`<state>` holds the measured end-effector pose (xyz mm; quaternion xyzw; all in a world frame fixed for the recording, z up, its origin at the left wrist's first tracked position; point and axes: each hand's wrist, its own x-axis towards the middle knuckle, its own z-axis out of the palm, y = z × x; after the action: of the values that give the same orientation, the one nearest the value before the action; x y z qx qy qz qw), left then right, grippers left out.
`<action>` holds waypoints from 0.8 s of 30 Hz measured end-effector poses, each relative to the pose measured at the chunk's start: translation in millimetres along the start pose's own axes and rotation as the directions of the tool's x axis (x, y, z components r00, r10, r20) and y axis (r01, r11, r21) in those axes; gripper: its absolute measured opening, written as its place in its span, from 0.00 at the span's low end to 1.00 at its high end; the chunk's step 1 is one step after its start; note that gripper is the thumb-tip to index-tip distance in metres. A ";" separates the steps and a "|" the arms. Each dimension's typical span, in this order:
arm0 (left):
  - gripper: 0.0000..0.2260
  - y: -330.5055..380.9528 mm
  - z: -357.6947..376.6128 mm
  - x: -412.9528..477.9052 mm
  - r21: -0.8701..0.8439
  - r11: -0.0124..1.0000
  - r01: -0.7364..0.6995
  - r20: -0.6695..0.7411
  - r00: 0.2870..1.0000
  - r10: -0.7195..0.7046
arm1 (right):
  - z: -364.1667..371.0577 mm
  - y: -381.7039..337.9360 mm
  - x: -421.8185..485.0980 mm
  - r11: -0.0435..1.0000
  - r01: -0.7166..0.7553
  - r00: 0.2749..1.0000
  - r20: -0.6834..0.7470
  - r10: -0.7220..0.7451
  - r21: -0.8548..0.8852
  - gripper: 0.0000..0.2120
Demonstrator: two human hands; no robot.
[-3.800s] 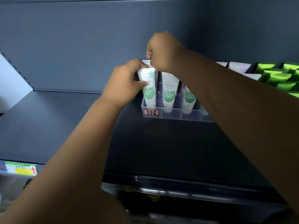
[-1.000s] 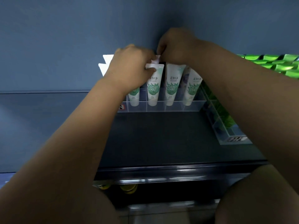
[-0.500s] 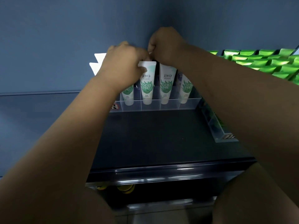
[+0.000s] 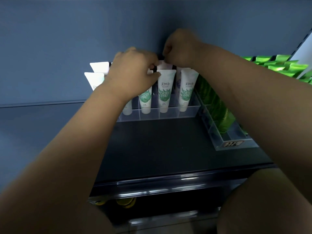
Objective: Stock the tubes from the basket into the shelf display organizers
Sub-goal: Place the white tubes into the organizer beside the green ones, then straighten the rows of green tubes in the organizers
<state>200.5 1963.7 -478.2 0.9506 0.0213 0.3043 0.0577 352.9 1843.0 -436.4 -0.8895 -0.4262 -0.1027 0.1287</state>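
A clear acrylic organizer (image 4: 168, 114) stands at the back of the dark shelf (image 4: 160, 146). White tubes with green leaf print (image 4: 164, 92) stand cap-down in its front row, and more white tubes (image 4: 99, 67) show behind at the left. My left hand (image 4: 133, 73) pinches the flat top end of the second front tube (image 4: 145, 99). My right hand (image 4: 179, 48), fingers curled, pinches the pale top of a tube in the row behind (image 4: 164, 64). The basket is out of view.
To the right, a second clear organizer (image 4: 236, 143) runs toward the shelf's front, packed with several bright green tubes (image 4: 211, 100). The blue back wall (image 4: 84, 39) stands close behind. The shelf's glossy front lip (image 4: 168, 179) has yellow caps (image 4: 125, 202) below it.
Both hands have stayed at the tube tops in the white-tube organizer. The view has shifted, and the pale top of a back-row tube now shows under my right hand.
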 end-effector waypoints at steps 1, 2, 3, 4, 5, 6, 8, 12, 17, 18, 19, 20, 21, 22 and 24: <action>0.13 3.3 3.0 1.0 0.010 1.000 -0.014 -0.001 1.000 0.014 | -0.8 4.6 -1.6 1.000 -0.009 1.000 0.015 0.009 -0.009 0.09; 0.14 5.8 6.0 2.0 0.025 0.999 -0.027 0.002 1.000 0.027 | -1.4 8.5 -3.6 1.000 -0.014 1.000 0.022 0.014 -0.015 0.09; 0.14 7.6 8.6 2.6 0.041 0.998 -0.038 0.012 0.999 0.038 | -1.5 11.3 -5.4 1.000 -0.014 1.000 0.026 0.014 -0.019 0.09; 0.14 9.3 10.8 3.2 0.058 0.997 -0.048 0.026 0.999 0.047 | -1.0 13.1 -6.9 1.000 -0.008 1.000 0.024 0.009 -0.023 0.09; 0.14 11.2 12.4 4.0 0.078 0.995 -0.056 0.038 0.998 0.054 | -0.5 13.8 -8.1 1.000 0.002 1.000 0.020 -0.001 -0.025 0.10; 0.13 13.5 13.6 4.9 0.098 0.993 -0.062 0.043 0.997 0.058 | -0.2 14.0 -8.8 1.000 0.014 1.000 0.017 -0.013 -0.023 0.10; 0.13 18.4 15.1 6.5 0.118 0.991 -0.064 0.043 0.997 0.059 | 0.4 13.1 -8.6 0.999 0.032 0.999 0.009 -0.032 -0.004 0.10; 0.15 24.8 18.8 9.8 0.141 0.989 -0.048 0.062 0.997 0.040 | 4.5 13.3 -8.8 0.999 0.052 0.999 0.000 -0.052 0.006 0.09; 0.13 25.1 20.3 11.0 0.171 0.985 -0.026 0.038 0.999 0.020 | 13.7 13.5 -8.7 0.998 0.066 0.997 -0.032 -0.067 -0.009 0.07; 0.14 25.1 20.7 10.9 0.170 0.985 -0.019 0.032 0.999 0.014 | 14.8 13.8 -8.3 0.998 0.057 0.998 -0.037 -0.057 0.003 0.07; 0.14 25.1 20.8 11.0 0.175 0.985 -0.012 0.026 1.000 0.008 | 15.9 14.7 -7.6 0.999 0.049 0.998 -0.042 -0.048 0.016 0.07; 0.13 24.9 20.8 11.1 0.184 0.983 -0.005 0.022 1.000 0.002 | 16.9 15.5 -7.2 0.999 0.040 0.998 -0.046 -0.039 0.030 0.06; 0.13 24.6 20.5 11.1 0.192 0.981 0.000 0.017 1.000 -0.003 | 17.6 16.3 -7.1 0.998 0.034 0.998 -0.053 -0.032 0.043 0.06; 0.13 24.4 20.3 11.1 0.197 0.980 0.003 0.013 1.000 -0.005 | 17.9 16.8 -6.9 0.998 0.029 0.998 -0.057 -0.026 0.055 0.06; 0.12 24.7 20.1 10.9 0.199 0.980 0.001 0.011 1.000 -0.003 | 18.4 18.4 -6.8 0.997 0.029 0.998 -0.061 -0.024 0.074 0.06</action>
<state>221.2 1938.0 -485.1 0.9532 0.0523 0.2954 -0.0373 364.5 1832.8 -458.3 -0.8749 -0.4374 -0.1149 0.1733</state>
